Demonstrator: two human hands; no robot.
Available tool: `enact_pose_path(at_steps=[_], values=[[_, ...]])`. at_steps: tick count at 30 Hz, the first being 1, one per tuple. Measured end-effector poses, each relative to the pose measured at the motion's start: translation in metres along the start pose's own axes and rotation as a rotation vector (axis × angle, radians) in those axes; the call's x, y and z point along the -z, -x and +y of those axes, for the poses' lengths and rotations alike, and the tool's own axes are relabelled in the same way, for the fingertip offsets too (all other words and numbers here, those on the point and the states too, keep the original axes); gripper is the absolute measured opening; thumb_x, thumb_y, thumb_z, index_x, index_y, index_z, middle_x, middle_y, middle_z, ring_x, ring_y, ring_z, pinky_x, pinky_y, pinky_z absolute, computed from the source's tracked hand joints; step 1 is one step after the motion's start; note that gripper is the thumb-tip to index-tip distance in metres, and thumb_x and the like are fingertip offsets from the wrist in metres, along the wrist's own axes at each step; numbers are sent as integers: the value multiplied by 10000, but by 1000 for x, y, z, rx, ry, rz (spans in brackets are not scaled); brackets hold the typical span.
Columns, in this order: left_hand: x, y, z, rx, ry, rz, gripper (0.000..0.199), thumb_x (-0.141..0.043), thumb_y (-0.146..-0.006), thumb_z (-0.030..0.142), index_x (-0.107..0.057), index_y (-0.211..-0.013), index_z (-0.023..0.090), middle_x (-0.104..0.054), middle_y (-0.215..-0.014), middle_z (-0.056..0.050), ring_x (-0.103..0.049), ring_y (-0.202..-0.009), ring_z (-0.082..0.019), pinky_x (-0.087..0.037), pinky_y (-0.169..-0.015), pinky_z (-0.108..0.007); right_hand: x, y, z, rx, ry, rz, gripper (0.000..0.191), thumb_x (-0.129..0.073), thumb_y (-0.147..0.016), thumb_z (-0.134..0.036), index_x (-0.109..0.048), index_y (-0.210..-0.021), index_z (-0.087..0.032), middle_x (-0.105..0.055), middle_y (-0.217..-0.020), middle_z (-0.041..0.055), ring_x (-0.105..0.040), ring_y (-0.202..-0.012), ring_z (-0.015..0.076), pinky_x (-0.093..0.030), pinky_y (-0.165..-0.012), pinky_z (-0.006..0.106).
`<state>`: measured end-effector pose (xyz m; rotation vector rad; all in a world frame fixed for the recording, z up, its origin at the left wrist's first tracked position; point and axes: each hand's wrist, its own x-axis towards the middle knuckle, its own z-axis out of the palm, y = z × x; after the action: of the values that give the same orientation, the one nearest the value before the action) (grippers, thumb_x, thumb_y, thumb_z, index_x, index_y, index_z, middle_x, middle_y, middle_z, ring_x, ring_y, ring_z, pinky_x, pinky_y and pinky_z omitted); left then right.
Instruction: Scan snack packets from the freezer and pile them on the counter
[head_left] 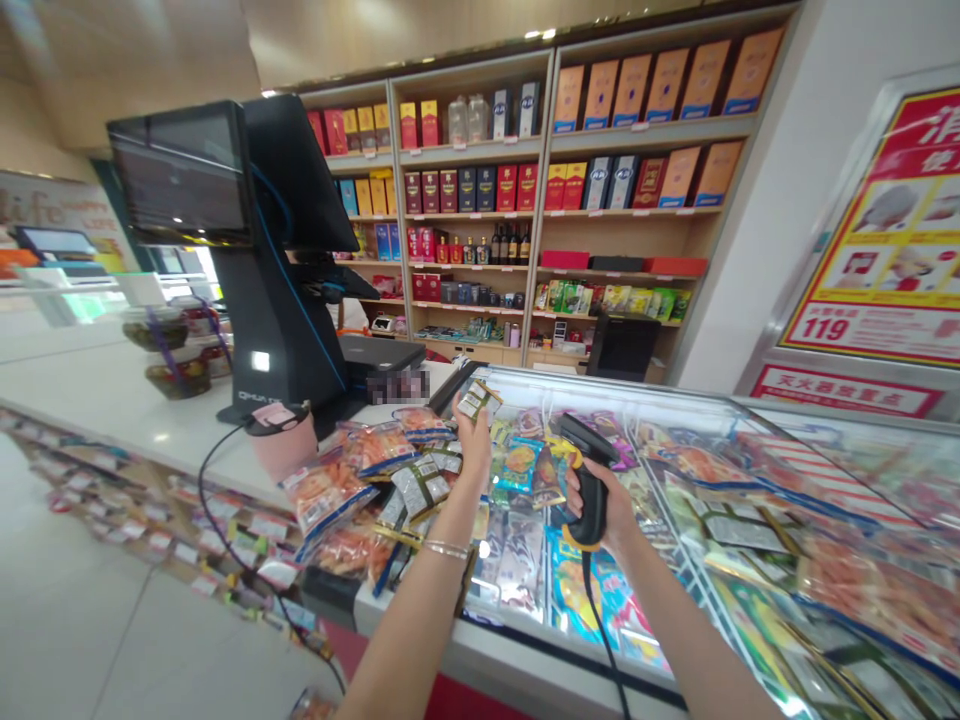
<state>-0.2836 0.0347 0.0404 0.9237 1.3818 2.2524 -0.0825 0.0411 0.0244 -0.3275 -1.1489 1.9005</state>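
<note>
My left hand (472, 440) is raised over the near end of a glass-topped display freezer, its fingers closed on a small snack packet (480, 399) with a label. In my right hand (606, 500) is a black barcode scanner (589, 490) with yellow trim, its head tilted up and to the left. A cable (596, 610) runs down from its handle. Beside my left forearm lies a pile of clear snack bags (330, 490) with orange-red contents. Silver-and-green packets (420, 486) lie among them. Blue snack bags (517, 462) show below, between my hands.
A checkout terminal (277, 270) with two screens stands on the white counter (97, 385) at left, near a pink container (281, 440). More packets (750, 530) fill the right side. Shelves of boxes (472, 190) line the back wall. A black cable (217, 510) hangs over the counter edge.
</note>
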Motion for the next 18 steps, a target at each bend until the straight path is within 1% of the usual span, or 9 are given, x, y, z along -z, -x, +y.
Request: enact_pose_path(at_steps=[2,3,5,7,8,10,13,16,18], values=[[5,1,10,-234,-227,168,653,-444,-870,197,-185,-1469,189,-386,-1480,-143,-393,-1369,-198,-306,-1147,-356,2,0,-1,-8,-11,-25,235,-659,-738,-414,-559,-795,-209,-465,-581,-48,-392,-374,75,-370,-338,191],[8,2,15,-326,-349,256,658,-433,-868,177,-184,-1477,154,-305,-1520,-170,-314,-1415,-221,-256,-1172,-383,3,0,-1,-13,-16,-37,230,-650,-743,-414,-558,-797,-210,-457,-584,-47,-380,-375,74,-367,-338,191],[12,4,23,-412,-590,383,642,-406,-866,139,-212,-1478,114,-172,-1565,-197,-151,-1470,-262,-159,-1196,-467,3,1,0,-22,-29,-57,226,-637,-751,-416,-561,-804,-210,-448,-587,-45,-356,-375,70,-357,-336,186],[13,7,29,-427,-766,444,604,-387,-865,104,-290,-1462,114,-159,-1569,-203,-76,-1479,-292,-97,-1185,-553,2,2,2,-45,-49,-73,226,-634,-752,-415,-571,-804,-205,-447,-589,-43,-338,-375,63,-344,-334,177],[13,9,30,-435,-827,440,585,-384,-866,91,-338,-1448,132,-187,-1565,-195,-72,-1479,-300,-78,-1178,-579,1,2,5,-66,-60,-82,229,-638,-749,-415,-578,-805,-201,-449,-588,-41,-333,-375,61,-336,-332,172],[11,12,32,-469,-906,382,559,-386,-872,79,-414,-1420,189,-270,-1546,-160,-105,-1474,-301,-59,-1173,-597,-1,1,13,-117,-75,-99,241,-647,-741,-417,-593,-807,-191,-456,-579,-39,-323,-372,58,-321,-325,168],[8,16,35,-513,-982,266,563,-397,-877,83,-439,-1412,252,-377,-1504,-111,-191,-1453,-292,-80,-1179,-588,-1,-3,30,-177,-76,-116,265,-653,-735,-429,-604,-813,-181,-468,-562,-39,-317,-358,59,-311,-313,174],[10,17,36,-479,-1075,231,549,-380,-873,86,-454,-1399,225,-471,-1434,-119,-295,-1404,-289,-115,-1175,-583,4,-8,44,-188,-83,-113,278,-658,-735,-434,-606,-820,-174,-470,-553,-43,-324,-351,59,-316,-313,175],[16,15,36,-415,-1144,220,504,-371,-854,72,-538,-1316,182,-570,-1316,-145,-384,-1341,-294,-129,-1163,-590,6,-10,49,-171,-89,-91,279,-665,-728,-432,-607,-816,-174,-468,-551,-47,-335,-353,59,-323,-315,173]])
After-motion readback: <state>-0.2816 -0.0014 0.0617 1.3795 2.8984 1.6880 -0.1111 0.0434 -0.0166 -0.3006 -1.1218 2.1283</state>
